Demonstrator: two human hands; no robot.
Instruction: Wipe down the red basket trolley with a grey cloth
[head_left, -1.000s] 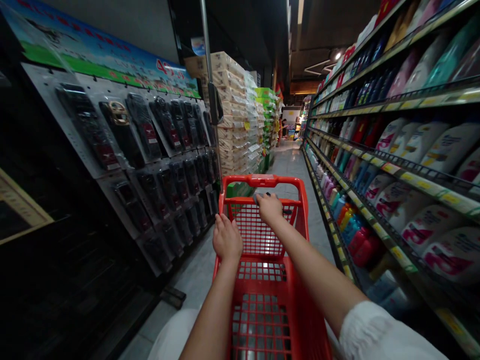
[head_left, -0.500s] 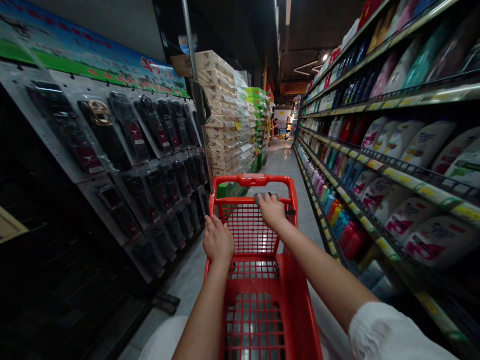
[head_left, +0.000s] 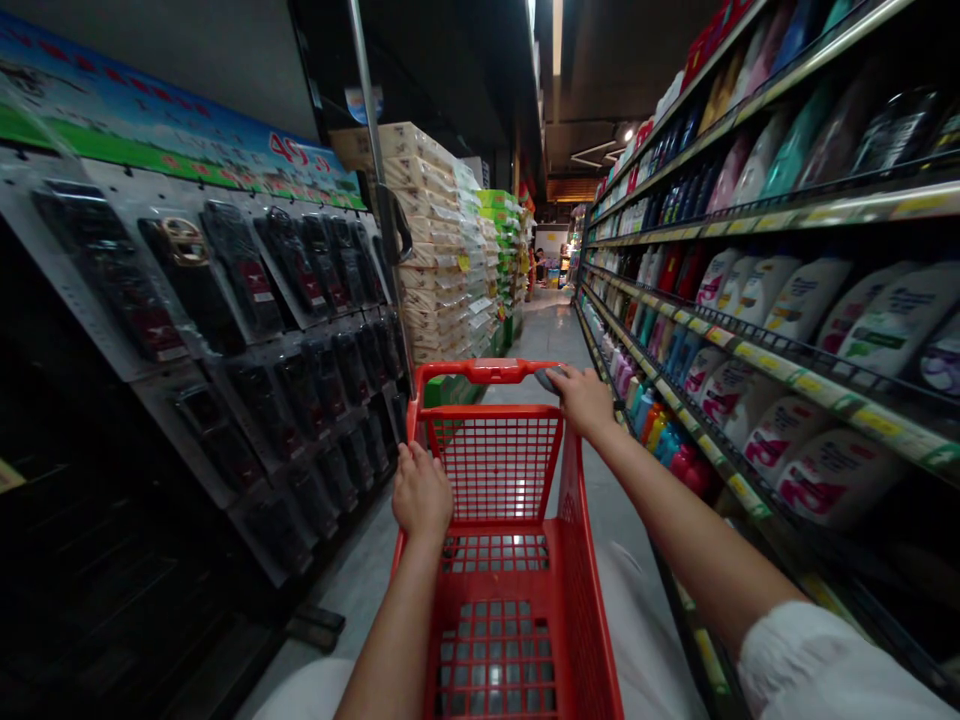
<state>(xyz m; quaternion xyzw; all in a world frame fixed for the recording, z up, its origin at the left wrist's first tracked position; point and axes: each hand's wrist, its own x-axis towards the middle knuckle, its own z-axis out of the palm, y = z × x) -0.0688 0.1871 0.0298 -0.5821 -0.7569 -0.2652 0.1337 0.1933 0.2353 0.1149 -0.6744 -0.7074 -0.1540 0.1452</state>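
Note:
In the middle of the head view is a red plastic shopping basket [head_left: 491,585] with grid walls and a grid floor, and I see nothing lying in it. My left hand [head_left: 422,490] is closed over its left rim. At the far right corner of the basket, my right hand [head_left: 589,402] has its fingers bent round a small dark grey piece [head_left: 551,380]. Whether that piece is loose or part of the basket, I cannot tell. It lies close beside the red handle bar [head_left: 495,370].
On the left hangs a rack of packaged belts [head_left: 240,265], with a metal pole [head_left: 367,95] next to it. Beyond stand stacked paper packs [head_left: 431,240]. Shelves of shampoo bottles [head_left: 810,300] line the right side. The tiled aisle [head_left: 551,325] runs ahead, with people far off.
My right hand and the dark grey piece have moved right, from over the basket to its far right corner. The left hand keeps to the left rim. The view has shifted slightly.

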